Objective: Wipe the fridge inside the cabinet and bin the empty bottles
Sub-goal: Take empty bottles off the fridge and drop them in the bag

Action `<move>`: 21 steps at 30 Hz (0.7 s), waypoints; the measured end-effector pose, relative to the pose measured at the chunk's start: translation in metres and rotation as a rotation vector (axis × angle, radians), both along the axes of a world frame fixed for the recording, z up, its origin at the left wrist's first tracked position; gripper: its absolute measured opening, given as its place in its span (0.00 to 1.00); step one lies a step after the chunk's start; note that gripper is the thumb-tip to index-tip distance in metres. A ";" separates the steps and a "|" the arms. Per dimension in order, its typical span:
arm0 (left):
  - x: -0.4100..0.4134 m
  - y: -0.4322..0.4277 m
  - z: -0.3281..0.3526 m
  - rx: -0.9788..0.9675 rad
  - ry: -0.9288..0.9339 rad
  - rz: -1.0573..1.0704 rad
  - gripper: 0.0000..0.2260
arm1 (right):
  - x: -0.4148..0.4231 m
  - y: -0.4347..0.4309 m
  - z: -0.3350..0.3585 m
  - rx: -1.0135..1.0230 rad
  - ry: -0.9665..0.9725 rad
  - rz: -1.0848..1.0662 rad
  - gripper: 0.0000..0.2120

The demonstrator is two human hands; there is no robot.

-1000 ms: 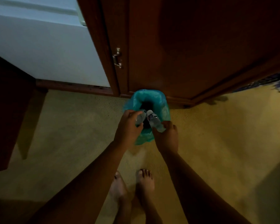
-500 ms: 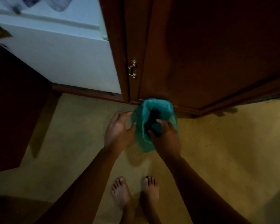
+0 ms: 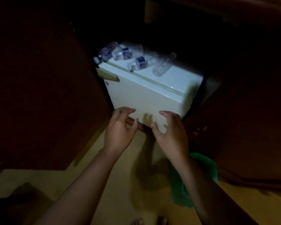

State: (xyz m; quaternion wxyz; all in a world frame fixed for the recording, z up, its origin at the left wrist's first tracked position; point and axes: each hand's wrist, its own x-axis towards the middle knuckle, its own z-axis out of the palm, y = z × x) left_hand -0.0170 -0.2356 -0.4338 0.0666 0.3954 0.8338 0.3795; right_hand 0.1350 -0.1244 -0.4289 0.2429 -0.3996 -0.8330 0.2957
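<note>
A: Wood, dark and wide, fills the left: the open cabinet door (image 3: 44, 88) swung out over the yellowish floor (image 3: 120, 184).

B: And next to it?

A: The left hand (image 3: 119, 132), held in the air in front of the lower edge of the fridge (image 3: 146, 96). Fingers spread and curled, nothing in them. I cannot tell whether the fingertips touch the door.

B: Where does the fridge sit?

A: Inside the cabinet recess, white, its door closed, seen tilted from above. On its top lie the empty bottles (image 3: 133, 57), clear plastic, all on their sides, some with blue labels. They cluster toward the back left of the top; one label-free bottle (image 3: 164, 64) lies furthest right. They are blurred, so I won't give a count.

B: The other hand?

A: The right hand (image 3: 170, 132) mirrors the left, just beside it, fingers open and bent, empty, also before the fridge's lower front. Shadows of fingers fall on the white panel between the two hands.

B: Anything further right?

A: The green bin bag (image 3: 206, 163) on the floor, partly hidden behind the right forearm, against the dark right-hand cabinet panel (image 3: 250, 119). Toes show at the bottom edge.
</note>
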 end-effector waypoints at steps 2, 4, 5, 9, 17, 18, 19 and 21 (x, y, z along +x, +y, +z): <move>-0.024 0.007 0.011 0.022 0.023 0.025 0.15 | -0.030 0.009 0.009 -0.017 0.016 0.020 0.25; -0.044 0.017 0.016 0.031 0.050 0.058 0.15 | -0.053 0.020 0.016 0.017 0.045 0.028 0.25; -0.054 0.024 0.017 0.034 0.058 0.071 0.15 | -0.064 0.028 0.018 0.035 0.057 0.025 0.25; -0.086 0.070 0.017 0.023 0.079 0.080 0.17 | -0.097 0.073 0.017 0.175 0.092 -0.030 0.23; -0.139 0.187 -0.013 -0.080 0.211 0.068 0.23 | -0.172 0.168 0.003 0.182 -0.097 -0.250 0.27; -0.143 0.194 -0.016 -0.098 0.236 0.072 0.25 | -0.179 0.173 0.002 0.174 -0.135 -0.251 0.27; -0.148 0.202 -0.019 -0.105 0.264 0.070 0.26 | -0.185 0.179 -0.001 0.171 -0.171 -0.242 0.28; -0.157 0.212 -0.023 -0.117 0.336 0.070 0.27 | -0.195 0.188 -0.007 0.188 -0.222 -0.224 0.29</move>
